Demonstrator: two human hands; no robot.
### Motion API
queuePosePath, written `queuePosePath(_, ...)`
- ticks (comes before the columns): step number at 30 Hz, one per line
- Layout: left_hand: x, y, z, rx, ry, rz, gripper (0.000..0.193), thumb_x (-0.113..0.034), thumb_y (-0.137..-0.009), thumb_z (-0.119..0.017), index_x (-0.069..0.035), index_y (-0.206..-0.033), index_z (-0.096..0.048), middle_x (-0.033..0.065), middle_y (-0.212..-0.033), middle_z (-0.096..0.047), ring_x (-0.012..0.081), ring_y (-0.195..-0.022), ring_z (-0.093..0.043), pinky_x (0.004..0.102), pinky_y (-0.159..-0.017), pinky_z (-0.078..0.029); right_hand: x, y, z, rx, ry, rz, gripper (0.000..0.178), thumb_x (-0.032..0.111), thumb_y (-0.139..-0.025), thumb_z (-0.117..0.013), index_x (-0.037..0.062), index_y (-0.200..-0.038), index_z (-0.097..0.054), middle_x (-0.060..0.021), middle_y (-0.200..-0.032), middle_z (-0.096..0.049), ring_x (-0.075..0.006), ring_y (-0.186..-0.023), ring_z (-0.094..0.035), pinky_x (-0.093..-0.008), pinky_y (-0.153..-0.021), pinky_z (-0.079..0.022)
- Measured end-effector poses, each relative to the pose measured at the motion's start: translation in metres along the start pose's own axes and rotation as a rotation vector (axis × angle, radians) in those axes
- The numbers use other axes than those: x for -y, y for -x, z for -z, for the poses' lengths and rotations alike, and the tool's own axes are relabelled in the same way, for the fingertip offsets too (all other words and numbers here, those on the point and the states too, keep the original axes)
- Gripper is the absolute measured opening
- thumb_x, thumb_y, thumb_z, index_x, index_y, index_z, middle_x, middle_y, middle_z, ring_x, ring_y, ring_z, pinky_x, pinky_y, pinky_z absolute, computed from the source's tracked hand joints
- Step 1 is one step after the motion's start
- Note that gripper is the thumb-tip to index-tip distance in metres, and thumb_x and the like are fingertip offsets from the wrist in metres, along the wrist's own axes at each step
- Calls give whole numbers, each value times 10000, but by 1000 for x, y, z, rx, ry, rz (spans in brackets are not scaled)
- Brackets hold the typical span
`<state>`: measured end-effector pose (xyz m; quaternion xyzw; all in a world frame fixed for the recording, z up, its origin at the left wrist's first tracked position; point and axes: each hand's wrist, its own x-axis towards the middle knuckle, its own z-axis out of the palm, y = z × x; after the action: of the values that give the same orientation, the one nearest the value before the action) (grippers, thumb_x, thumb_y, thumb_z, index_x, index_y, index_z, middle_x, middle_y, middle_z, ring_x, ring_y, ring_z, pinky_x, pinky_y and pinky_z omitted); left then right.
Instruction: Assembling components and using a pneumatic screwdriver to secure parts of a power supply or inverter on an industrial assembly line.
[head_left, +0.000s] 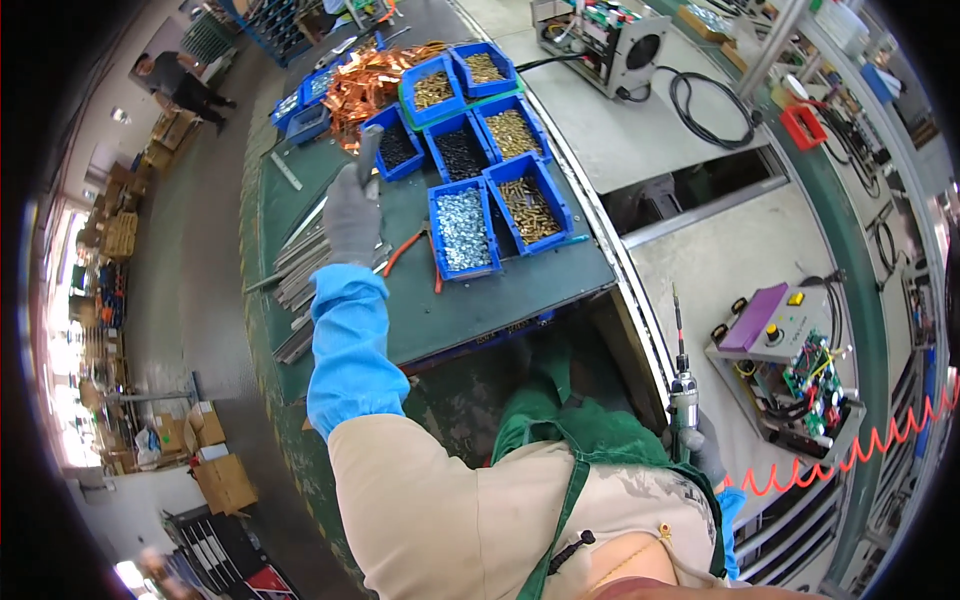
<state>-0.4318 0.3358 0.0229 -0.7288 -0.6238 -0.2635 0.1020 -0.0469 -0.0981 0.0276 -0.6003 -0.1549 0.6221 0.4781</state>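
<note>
My left hand point(350, 220), in a grey glove and blue sleeve, is over the green bench mat point(450, 325). Its fingers are closed around a grey bar-like piece point(371, 150) that sticks up beside the blue bins; the exact kind is unclear. Just below lie grey metal strips point(300, 270) and orange-handled pliers point(404, 250). To the right, my gloved right hand point(706, 455) grips a power screwdriver point(684, 400), its long bit pointing away from me. Blue bins hold silvery fasteners point(462, 230), brass pieces point(527, 208) and black screws point(459, 152).
Copper-coloured pieces point(365, 85) are heaped behind the bins. An opened device with a purple panel point(755, 318) stands right of the screwdriver, near a red coiled hose point(800, 478). Another open device point(610, 45) sits far right, beside a black cable point(705, 120). A person point(185, 85) is at far left.
</note>
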Motion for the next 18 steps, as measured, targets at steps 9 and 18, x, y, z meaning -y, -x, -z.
queuePosePath(9, -55, 30, -48, 403, -92, -139, 590, -329, -788, -688, -167, -1309, -465, 115, -1290, -498, 296, -1198, -466, 424, -959, -421, -17, 33, 10, -115, -84, 54, 720, 478, -637, -710, 23, -1145, -477, -62, -730, -573, -144, -580, -579, -249, -512, -490)
queuePosePath(18, -67, 60, -25, 353, 9, -244, 221, -229, -715, -713, -133, -906, -655, 43, -1009, -584, 274, -972, -552, 399, -833, -448, -16, 43, 6, -212, -232, 72, 677, 477, -654, -718, 28, -1100, -477, -50, -714, -558, -135, -553, -563, -252, -517, -498)
